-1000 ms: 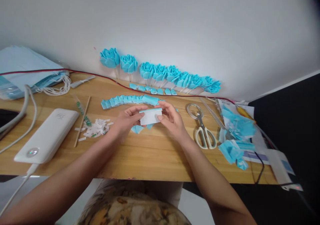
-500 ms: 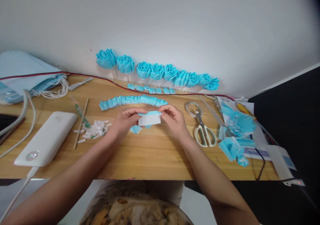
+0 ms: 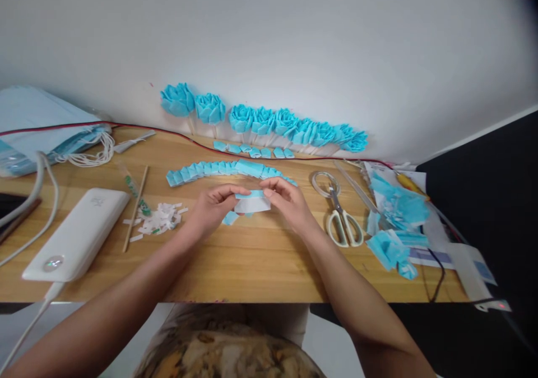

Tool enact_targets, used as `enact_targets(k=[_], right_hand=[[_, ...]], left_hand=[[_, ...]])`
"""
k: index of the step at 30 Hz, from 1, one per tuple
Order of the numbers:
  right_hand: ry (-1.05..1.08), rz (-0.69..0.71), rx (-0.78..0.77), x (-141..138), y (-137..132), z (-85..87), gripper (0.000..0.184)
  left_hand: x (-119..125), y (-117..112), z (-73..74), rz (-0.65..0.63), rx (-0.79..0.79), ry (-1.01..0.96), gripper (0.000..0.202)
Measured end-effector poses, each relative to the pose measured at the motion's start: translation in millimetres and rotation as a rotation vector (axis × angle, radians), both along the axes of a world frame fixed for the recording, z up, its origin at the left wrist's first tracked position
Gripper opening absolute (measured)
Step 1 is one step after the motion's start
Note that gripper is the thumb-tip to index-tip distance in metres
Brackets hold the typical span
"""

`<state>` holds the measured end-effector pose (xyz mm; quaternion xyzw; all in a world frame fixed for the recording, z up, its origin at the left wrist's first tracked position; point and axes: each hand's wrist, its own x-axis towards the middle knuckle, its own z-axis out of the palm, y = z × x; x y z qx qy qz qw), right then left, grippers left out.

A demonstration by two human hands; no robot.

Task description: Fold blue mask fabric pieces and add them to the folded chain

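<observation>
Between my two hands is a small piece of blue and white mask fabric, its blue top edge folded over the white side. My left hand pinches its left end with thumb and fingers. My right hand grips the upper right part, the thumb pressed on the blue fold. Just below lies a blue scrap on the wooden table, partly covered by the piece. Beyond my fingers runs a curved row of folded blue petals, with a flat blue strip on top of it.
Blue fabric roses on sticks lean along the wall. Scissors and a tape roll lie right, near blue scraps. Left are a wooden stick, white paper bits, a power bank and a mask stack.
My right hand has shifted left along the fabric piece, closer to my left hand. The piece has dropped slightly, and more of the petal row's right end shows.
</observation>
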<state>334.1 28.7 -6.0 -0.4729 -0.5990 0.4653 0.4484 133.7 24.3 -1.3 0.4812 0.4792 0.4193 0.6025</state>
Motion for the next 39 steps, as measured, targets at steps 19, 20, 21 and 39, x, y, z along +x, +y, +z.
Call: enact_targets(k=[19, 20, 21, 39], right_hand=[[-0.120, 0.049, 0.180, -1, 2, -3.2, 0.009], [-0.123, 0.050, 0.182, -1, 1, -3.6, 0.009], [-0.127, 0.052, 0.182, -1, 1, -4.1, 0.009], [-0.186, -0.030, 0.178, 10, 2, 5.8, 0.008]], left_hand=[[-2, 2, 0.3, -0.015, 0.146, 0.137, 0.041], [-1, 3, -0.3, -0.018, 0.153, 0.175, 0.038], [-1, 3, -1.2, -0.016, 0.158, 0.200, 0.034], [-8, 11, -7.3, 0.081, 0.280, 0.240, 0.031]])
